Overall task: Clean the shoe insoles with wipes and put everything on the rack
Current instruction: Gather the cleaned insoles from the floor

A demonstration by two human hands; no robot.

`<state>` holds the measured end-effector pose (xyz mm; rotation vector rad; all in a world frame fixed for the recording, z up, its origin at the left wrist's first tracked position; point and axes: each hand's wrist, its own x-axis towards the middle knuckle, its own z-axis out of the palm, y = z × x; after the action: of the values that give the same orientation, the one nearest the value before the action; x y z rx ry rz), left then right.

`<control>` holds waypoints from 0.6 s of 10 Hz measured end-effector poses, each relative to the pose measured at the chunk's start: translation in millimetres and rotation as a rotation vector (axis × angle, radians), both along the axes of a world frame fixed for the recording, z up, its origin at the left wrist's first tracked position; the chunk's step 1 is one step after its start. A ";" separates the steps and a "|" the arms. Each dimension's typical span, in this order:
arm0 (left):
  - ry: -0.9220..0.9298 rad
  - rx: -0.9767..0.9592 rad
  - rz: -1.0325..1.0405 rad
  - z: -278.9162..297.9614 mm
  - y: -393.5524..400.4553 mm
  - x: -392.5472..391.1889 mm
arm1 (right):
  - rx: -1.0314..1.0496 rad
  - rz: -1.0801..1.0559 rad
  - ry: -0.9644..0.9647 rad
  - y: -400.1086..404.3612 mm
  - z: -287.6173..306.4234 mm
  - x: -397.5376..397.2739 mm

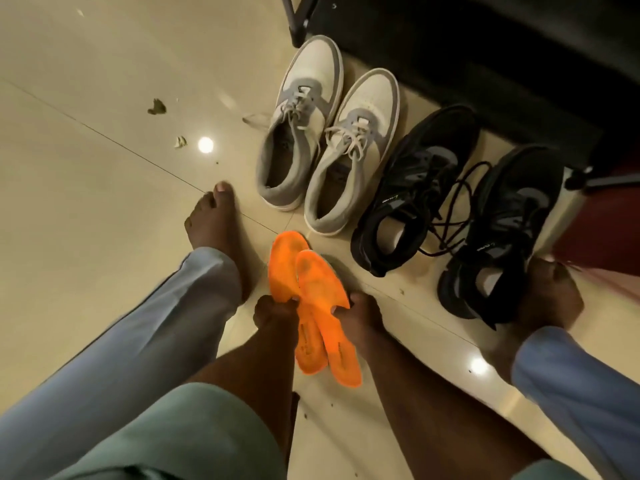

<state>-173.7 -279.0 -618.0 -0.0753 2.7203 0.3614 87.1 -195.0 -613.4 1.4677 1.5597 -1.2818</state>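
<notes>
Tiled floor (86,209): grey sneakers (322,147), black sneakers (460,216).

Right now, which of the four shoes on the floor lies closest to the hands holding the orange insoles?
The inner black shoe, just right of the grey-white pair. Its heel opening sits nearest the right hand; the other black shoe lies farther right.

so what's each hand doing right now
Left hand: grips the left orange insole.
Right hand: grips the right orange insole, which overlaps the other.
</notes>
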 end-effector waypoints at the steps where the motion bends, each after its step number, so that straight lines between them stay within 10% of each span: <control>1: -0.069 -0.001 0.033 22.3 5.0 6.4 | -0.015 -0.070 0.151 9.4 37.3 6.4; 3: -0.227 0.202 0.088 74.7 -1.5 14.2 | 0.148 -0.358 0.368 56.8 168.8 26.9; 5: -0.424 0.624 0.308 346.4 55.7 170.3 | 0.258 -0.507 0.572 91.8 312.7 52.1; 6: -0.389 0.721 0.353 380.6 58.0 224.6 | 0.269 -0.587 0.650 92.6 363.3 60.8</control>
<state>50.9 -221.0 -237.4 -0.3782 2.0482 1.2545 147.9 -102.4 -250.1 1.8850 1.8168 -2.1156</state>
